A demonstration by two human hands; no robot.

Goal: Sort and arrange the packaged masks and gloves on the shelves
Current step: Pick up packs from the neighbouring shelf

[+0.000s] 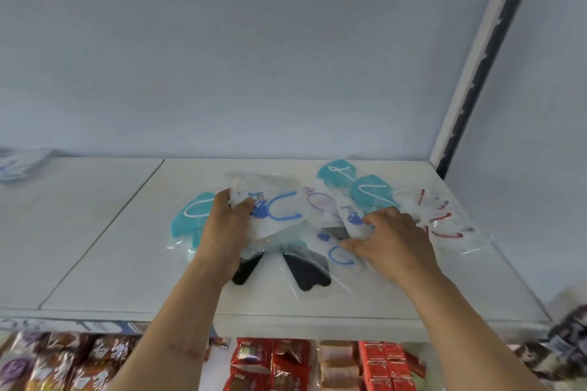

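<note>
I am sorting the mask packets heaped on the shelf (pixel 104 247). My left hand (pixel 227 232) grips a white mask packet (pixel 273 206); my right hand (pixel 392 241) rests with loose fingers on the heap (pixel 336 232). Next, I should probably pick out matching packets.

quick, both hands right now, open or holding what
Left hand: grips a clear-wrapped white mask with blue ear loop and cartoon print.
Right hand: fingers spread and bent on the pile of clear-wrapped masks; whether it pinches one cannot be told.
</note>
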